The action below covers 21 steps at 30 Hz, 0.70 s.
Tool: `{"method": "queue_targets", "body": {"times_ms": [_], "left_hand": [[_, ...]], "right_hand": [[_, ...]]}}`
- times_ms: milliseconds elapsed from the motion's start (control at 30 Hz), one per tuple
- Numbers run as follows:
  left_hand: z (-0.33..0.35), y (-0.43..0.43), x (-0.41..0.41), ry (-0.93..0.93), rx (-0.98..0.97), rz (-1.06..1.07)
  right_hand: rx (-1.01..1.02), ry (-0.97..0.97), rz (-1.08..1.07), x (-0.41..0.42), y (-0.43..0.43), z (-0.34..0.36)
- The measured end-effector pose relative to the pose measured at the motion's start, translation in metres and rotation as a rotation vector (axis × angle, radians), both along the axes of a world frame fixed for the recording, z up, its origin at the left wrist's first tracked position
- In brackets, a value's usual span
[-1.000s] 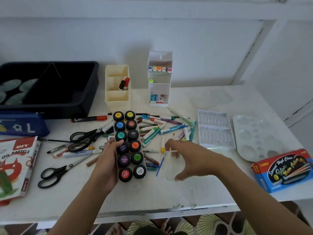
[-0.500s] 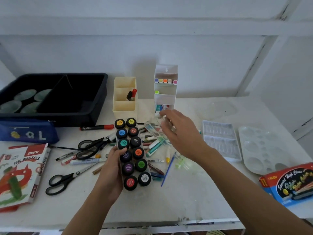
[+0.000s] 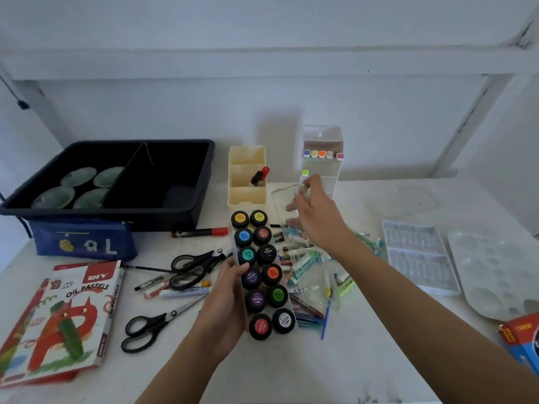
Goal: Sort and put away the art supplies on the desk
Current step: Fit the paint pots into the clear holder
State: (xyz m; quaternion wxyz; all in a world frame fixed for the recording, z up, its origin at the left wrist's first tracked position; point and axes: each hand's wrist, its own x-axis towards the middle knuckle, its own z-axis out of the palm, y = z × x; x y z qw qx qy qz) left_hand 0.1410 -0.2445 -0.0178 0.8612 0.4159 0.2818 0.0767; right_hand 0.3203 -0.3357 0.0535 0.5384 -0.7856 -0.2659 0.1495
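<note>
A long tray of poster paint jars (image 3: 264, 275) with black lids and coloured labels lies tilted at the middle of the desk. My left hand (image 3: 227, 298) grips its left edge. My right hand (image 3: 313, 217) holds a clear plastic lid (image 3: 309, 266) by its far end, lifted at a slant just right of the jars. Through the lid show loose markers and crayons (image 3: 303, 258) piled on the desk. Behind stand a cream organiser (image 3: 247, 176) with a red marker and a clear marker stand (image 3: 320, 161).
A dark bin (image 3: 116, 182) with round dishes sits at the back left, a blue pencil case (image 3: 84, 243) before it. An oil pastels box (image 3: 61, 319) and scissors (image 3: 151, 328) lie left. A clear tray (image 3: 417, 258), a white palette (image 3: 495, 272) and a watercolour box (image 3: 522, 342) lie right.
My right hand has picked the clear lid up from the desk front and carried it back and up beside the paint jars. My left hand stayed on the tray.
</note>
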Motion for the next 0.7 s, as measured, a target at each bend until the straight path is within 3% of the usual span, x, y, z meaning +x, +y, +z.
{"method": "queue_targets", "body": {"times_ms": [333, 500, 700], "left_hand": [[-0.006, 0.030, 0.006, -0.066, -0.015, -0.097], [-0.008, 0.037, 0.008, -0.101, -0.045, -0.105], [-0.008, 0.036, 0.012, -0.120, -0.040, -0.107]], "right_hand": [[-0.059, 0.265, 0.208, -0.015, 0.014, -0.013], [-0.085, 0.113, 0.297, -0.019, 0.014, -0.032], [-0.250, -0.220, 0.193, -0.009, 0.035, -0.038]]}}
